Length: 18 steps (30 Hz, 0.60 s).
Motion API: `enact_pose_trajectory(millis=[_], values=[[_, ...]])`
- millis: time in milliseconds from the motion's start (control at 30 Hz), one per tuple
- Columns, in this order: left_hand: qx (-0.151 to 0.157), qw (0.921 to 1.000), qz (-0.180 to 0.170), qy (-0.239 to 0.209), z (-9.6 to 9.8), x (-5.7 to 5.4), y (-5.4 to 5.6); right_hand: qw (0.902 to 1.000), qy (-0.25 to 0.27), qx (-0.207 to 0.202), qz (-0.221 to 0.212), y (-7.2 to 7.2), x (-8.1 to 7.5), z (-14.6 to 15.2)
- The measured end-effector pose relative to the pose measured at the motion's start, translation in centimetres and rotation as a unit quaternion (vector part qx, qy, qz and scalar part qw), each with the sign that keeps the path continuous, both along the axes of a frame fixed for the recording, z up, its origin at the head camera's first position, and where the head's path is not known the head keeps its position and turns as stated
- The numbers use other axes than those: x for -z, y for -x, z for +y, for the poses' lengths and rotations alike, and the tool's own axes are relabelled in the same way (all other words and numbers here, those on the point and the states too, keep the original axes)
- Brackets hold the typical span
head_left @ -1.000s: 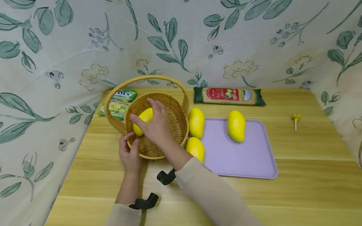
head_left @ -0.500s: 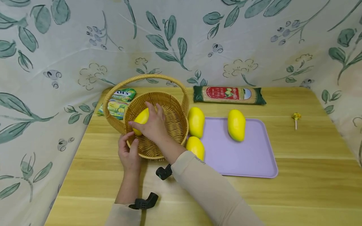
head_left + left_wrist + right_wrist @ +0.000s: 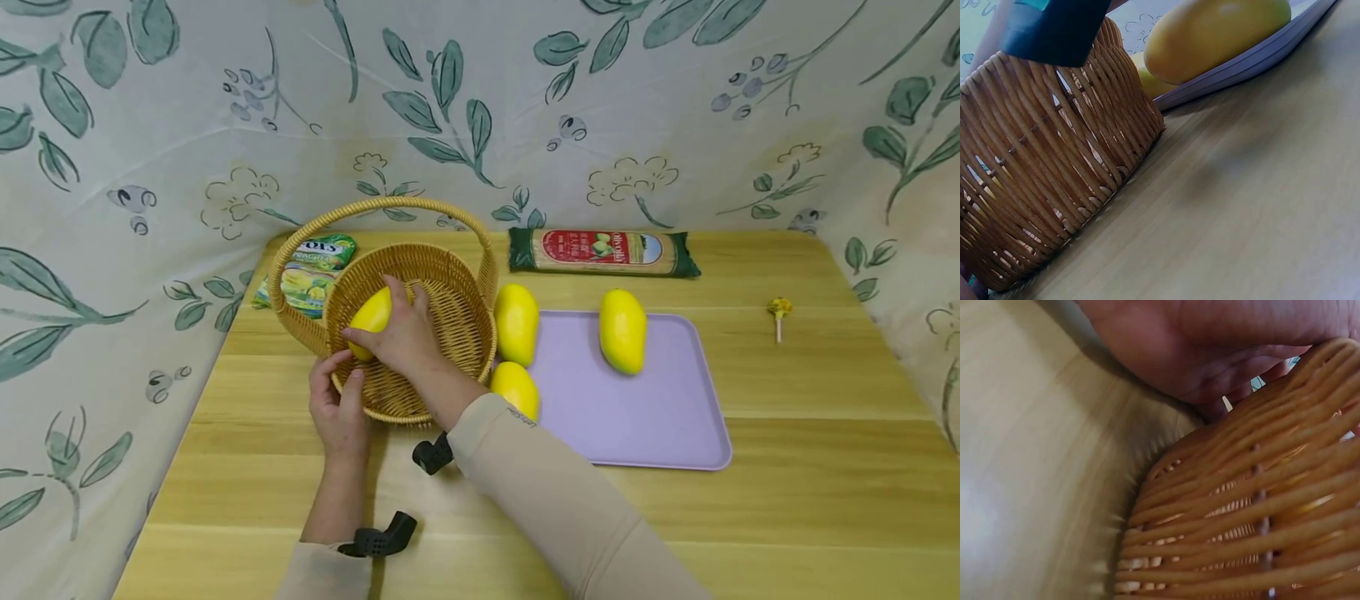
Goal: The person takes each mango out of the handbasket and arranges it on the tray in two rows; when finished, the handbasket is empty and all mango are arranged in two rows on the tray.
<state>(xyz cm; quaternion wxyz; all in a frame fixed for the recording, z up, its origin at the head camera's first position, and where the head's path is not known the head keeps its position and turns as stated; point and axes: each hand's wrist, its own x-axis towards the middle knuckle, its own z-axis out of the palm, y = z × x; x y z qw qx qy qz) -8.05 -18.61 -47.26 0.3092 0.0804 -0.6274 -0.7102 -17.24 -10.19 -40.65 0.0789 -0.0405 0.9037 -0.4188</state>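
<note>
A yellow mango (image 3: 369,321) lies against the left inside wall of the round wicker basket (image 3: 463,333), between the thumb and fingers of my right hand (image 3: 408,337). My left hand (image 3: 341,412) holds the basket at its near left rim, index finger on the edge. The right wrist view shows that left hand (image 3: 1210,337) from below, beside the outer weave. To the right of the basket are two more mangoes, a far one (image 3: 516,323) and a near one (image 3: 516,388) partly hidden by the right forearm. A further mango (image 3: 622,332) rests on the lilac tray (image 3: 637,425).
Behind the basket's left side lies a green-and-yellow candy bag (image 3: 303,283). A pasta packet (image 3: 603,252) lies along the back of the wooden table (image 3: 810,467). On the right is a lollipop (image 3: 779,315). The basket's tall arched handle (image 3: 390,202) stands upright.
My right hand has shifted slightly left and down with the mango inside the basket. The left hand stays at the rim, and the whole head view drifts slightly.
</note>
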Motion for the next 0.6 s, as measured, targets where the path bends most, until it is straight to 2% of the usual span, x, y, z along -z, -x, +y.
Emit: enact_pose_trajectory(millis=[267, 600], values=[[-0.002, 1.0, -0.002, -0.001, 0.03, -0.14, 0.05, 0.9997, -0.023, -0.002, -0.007, 0.1, 0.05, -0.24], [-0.003, 0.9999, -0.017, 0.002, 0.08, -0.09, 0.02, 0.9996, -0.028, -0.002, -0.008, 0.03, 0.16, -0.38]])
